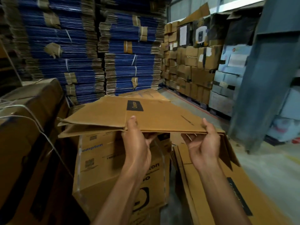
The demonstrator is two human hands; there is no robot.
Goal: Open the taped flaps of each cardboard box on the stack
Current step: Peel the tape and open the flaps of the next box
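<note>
I hold a flattened brown cardboard box (103,112) level in front of me, above the stack. It bears a black label on top. My left hand (136,142) grips its near edge, thumb on top and fingers underneath. My right hand (204,143) grips the same edge further right, thumb on top and fingers curled below. The box's left flaps hang slightly apart. Below it stands a printed cardboard box (113,161) with clear tape along its edges. To the right lies a stack of flattened boxes (211,184).
A large strapped carton (24,127) stands at the left. Tall piles of bundled blue-edged flat cardboard (81,54) fill the back. Stacked brown cartons (191,65) line the right rear wall. A grey steel column (266,75) rises at right over bare concrete floor (267,168).
</note>
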